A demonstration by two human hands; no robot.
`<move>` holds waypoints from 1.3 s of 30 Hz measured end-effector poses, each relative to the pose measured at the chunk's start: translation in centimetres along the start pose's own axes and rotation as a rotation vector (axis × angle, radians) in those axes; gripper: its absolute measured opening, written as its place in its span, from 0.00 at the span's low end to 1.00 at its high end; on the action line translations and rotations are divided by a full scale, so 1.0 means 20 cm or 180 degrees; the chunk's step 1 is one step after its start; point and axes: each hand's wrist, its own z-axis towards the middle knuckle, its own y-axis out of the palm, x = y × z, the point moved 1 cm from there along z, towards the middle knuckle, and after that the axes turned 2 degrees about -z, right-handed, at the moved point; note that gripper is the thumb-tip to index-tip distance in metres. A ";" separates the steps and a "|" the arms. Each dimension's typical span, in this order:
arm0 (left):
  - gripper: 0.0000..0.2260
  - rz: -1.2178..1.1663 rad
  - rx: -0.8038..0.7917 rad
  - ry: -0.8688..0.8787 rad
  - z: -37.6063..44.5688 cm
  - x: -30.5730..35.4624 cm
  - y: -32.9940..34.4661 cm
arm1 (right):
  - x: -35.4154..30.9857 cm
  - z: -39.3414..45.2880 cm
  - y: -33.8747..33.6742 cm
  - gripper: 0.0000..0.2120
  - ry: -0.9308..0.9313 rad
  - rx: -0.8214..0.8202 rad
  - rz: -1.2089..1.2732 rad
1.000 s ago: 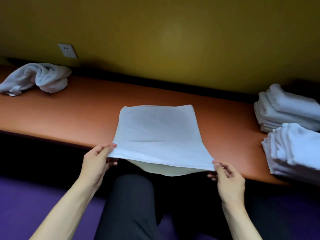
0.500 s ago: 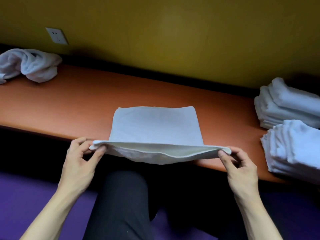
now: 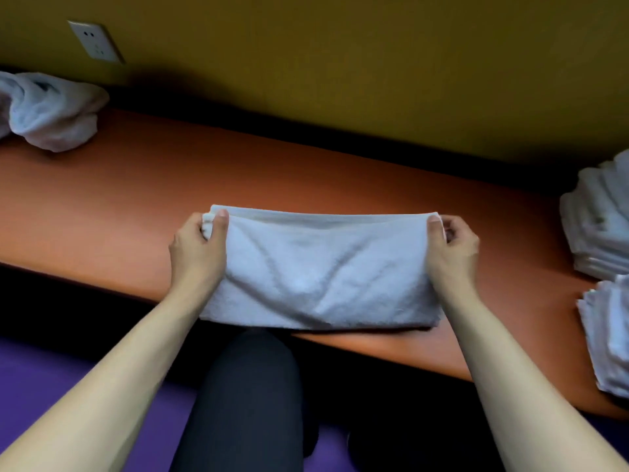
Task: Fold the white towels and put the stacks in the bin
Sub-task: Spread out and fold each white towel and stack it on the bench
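Note:
A white towel (image 3: 320, 270) lies folded over on itself on the orange counter (image 3: 136, 185), near its front edge. My left hand (image 3: 197, 250) pinches the towel's far left corner. My right hand (image 3: 452, 250) pinches the far right corner. Both corners rest at the towel's far edge. Two stacks of folded white towels stand at the right: a farther stack (image 3: 599, 219) and a nearer stack (image 3: 609, 335). No bin is in view.
A crumpled white towel (image 3: 47, 110) lies at the far left of the counter, by the yellow wall. A wall socket (image 3: 95, 42) sits above it. My dark-trousered knee (image 3: 248, 386) is below the counter's front edge, over a purple floor.
Both hands lifted the towel's near edge and carried it forward to the far edge, which folded the towel in half. The view also tilted downward and closer.

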 end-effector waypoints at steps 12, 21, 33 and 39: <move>0.27 0.1939 -0.1390 0.1855 -0.15 -0.18 0.28 | 0.15 -0.11 0.07 0.20 0.0203 -0.0350 -0.1128; 0.28 0.2700 -0.1734 0.1951 -0.13 -0.24 0.37 | 0.09 -0.35 -0.13 0.20 0.1655 -0.0870 -0.1220; 0.29 0.2449 -0.1265 0.1843 -0.17 -0.19 0.33 | -0.03 -0.31 -0.21 0.06 0.1296 -0.0109 0.0252; 0.29 0.1930 -0.1394 0.1338 -0.21 -0.43 0.18 | -0.33 -0.38 0.10 0.16 0.0443 -0.0518 -0.0054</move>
